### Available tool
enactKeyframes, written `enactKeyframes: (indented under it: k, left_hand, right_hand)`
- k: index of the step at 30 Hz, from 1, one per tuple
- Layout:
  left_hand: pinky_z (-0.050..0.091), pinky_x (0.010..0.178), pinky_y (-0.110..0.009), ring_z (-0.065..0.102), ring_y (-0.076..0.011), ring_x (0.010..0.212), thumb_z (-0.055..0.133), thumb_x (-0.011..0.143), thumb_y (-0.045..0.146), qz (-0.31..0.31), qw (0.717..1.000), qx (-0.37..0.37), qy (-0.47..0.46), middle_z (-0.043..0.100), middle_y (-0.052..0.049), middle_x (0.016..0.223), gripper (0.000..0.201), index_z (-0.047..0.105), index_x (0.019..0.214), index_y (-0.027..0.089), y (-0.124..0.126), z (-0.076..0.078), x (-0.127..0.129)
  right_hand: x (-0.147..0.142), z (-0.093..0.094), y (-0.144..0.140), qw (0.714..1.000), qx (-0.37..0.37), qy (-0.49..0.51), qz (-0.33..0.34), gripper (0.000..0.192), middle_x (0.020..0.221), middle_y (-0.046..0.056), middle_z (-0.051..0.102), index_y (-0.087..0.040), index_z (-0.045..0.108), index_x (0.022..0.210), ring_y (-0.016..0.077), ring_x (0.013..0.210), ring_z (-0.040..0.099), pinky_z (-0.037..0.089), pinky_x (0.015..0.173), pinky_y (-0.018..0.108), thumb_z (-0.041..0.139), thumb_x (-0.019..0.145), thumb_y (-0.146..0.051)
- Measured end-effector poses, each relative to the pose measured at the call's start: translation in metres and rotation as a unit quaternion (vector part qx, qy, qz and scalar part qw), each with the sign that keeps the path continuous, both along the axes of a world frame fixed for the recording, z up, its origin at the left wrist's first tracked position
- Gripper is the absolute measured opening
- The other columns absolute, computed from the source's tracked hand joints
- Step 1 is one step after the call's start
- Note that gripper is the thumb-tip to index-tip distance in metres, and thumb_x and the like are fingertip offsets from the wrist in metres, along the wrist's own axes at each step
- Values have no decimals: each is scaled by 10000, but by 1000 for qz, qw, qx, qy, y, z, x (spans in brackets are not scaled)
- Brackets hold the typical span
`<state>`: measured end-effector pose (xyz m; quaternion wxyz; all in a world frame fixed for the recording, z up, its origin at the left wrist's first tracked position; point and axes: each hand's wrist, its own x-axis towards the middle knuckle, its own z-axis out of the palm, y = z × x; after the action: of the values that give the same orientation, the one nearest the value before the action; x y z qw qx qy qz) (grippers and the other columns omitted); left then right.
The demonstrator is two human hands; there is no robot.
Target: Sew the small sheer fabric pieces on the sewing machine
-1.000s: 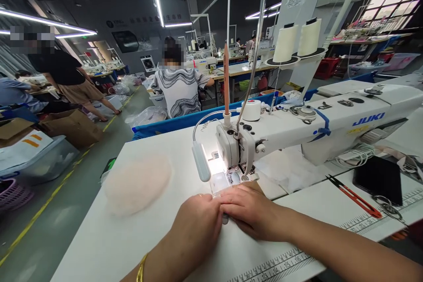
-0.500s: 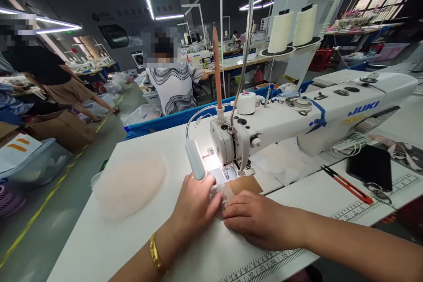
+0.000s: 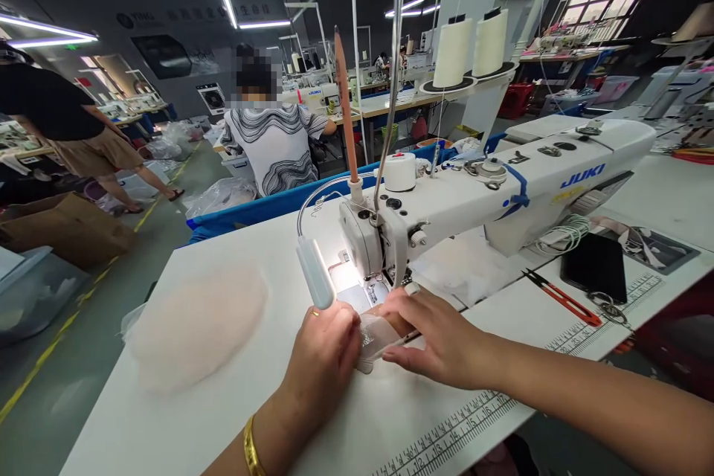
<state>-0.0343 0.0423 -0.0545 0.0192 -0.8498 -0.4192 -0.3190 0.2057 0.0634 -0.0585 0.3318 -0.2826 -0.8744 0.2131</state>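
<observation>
In the head view, both forearms reach forward from the lower edge across the white surface [image 3: 184,416] and meet just in front of the needle of the sewing machine [image 3: 474,193]. The left hand [image 3: 323,361] comes in from the lower left, wrist bearing a gold bangle [image 3: 252,450], knuckles up and fingers curled down; its grip presses on the near left edge of a small sheer piece [image 3: 375,333], though whether it pinches the piece or only pins it flat cannot be told. The right hand [image 3: 440,338] comes in from the lower right, palm down, fingers stretched leftward and lying flat on the piece's right side, not clenched. The piece lies on the surface between the two hands, just before the presser foot, under the glare of the machine's lamp [image 3: 315,282].

A pale round pad [image 3: 195,327] lies to the left, well apart from the hands. To the right, beside the machine's base, lie red snips [image 3: 563,299] and a black phone [image 3: 594,277]. Two thread cones [image 3: 471,50] stand behind the machine. Farther back, a person in a striped top [image 3: 273,149] sits at another bench.
</observation>
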Motion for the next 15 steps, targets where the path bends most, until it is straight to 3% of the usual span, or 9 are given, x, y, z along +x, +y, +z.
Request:
enactKeyframes:
  k: [2, 5, 11, 15]
  left_hand:
    - [445, 715, -354, 632, -203, 782, 414, 1025, 76, -8, 1000, 22, -13, 680, -20, 882, 206, 525, 953, 234, -2, 1, 1]
    - [467, 751, -355, 657, -205, 828, 446, 1017, 65, -14, 998, 54, -23, 699, -26, 942, 193, 530, 1001, 238, -2, 1, 2]
    - [497, 875, -388, 670, -254, 1072, 505, 1031, 107, 5, 996, 90, -12, 681, -106, 1242, 333, 568, 1333, 230, 0, -6, 5]
    - [495, 885, -391, 676, -254, 1070, 511, 1026, 101, 16, 994, 110, -6, 659, -112, 1277, 353, 610, 1329, 255, -1, -7, 8]
  right_hand:
    - [-7, -1, 5, 997, -58, -18, -54, 336, 1025, 62, 691, -210, 617, 1181, 243, 916, 615, 494, 795, 361, 738, 967, -440]
    - [-16, -7, 9, 993, -104, 11, -58, 28, 847, -7, 644, -223, 636, 974, 188, 802, 602, 467, 730, 304, 663, 977, -217]
    - [-19, -16, 10, 996, -25, 72, -48, 80, 806, -14, 597, -217, 604, 914, 165, 736, 549, 421, 689, 294, 571, 971, -172]
    - [-17, -18, 11, 996, 28, 82, -38, 106, 796, -7, 610, -219, 597, 930, 171, 720, 529, 410, 676, 299, 524, 981, -162]
